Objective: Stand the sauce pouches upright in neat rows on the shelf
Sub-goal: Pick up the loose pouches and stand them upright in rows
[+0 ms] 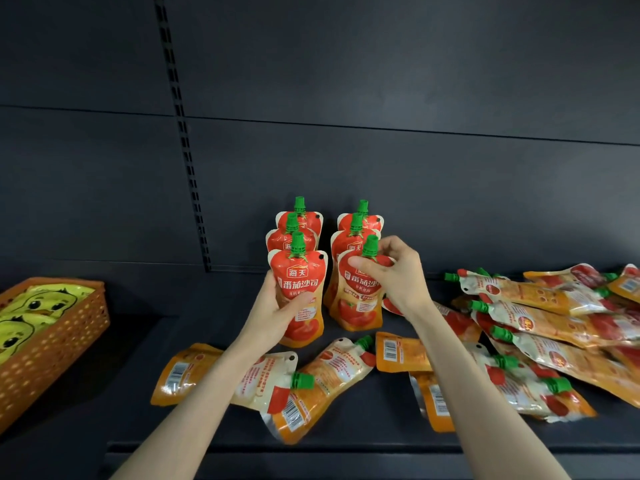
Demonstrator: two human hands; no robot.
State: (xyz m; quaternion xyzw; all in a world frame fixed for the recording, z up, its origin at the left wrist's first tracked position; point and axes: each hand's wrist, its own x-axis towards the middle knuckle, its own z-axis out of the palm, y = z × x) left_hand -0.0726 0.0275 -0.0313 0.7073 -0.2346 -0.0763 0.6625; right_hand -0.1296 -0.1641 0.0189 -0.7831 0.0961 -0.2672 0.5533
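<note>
Dark shelf point(114, 382). The back panel carries a slotted upright point(188, 174), and all positions are taken from it.

Just right of the upright's foot are two rows of sauce pouches, standing, three deep each. Caps are up and red fronts face the camera. The left row point(277, 240) is nearer the upright and the right row point(346, 242) is just beyond it, with a narrow gap between them.

The left hand point(277, 308) grips the front left pouch point(301, 282) at mid-body. The thumb lies across the printed face; the other fingers curl round the edge toward the upright and are mostly hidden. The pouch is upright, base down at the shelf.

The right hand point(394, 271) pinches the front right pouch point(356, 306) at its shoulder, just under the green cap point(370, 244). The thumb is on the front and the fingers are curled behind. This pouch is also upright.

Loose pouches point(313, 386) lie flat right of the upright, toward the shelf's front edge, partly under both forearms. A heap of pouches point(554, 320) lies well right of the upright, flat and overlapping.

Left of the upright is an orange basket point(59, 351) holding yellow duck-print packets point(38, 306).
</note>
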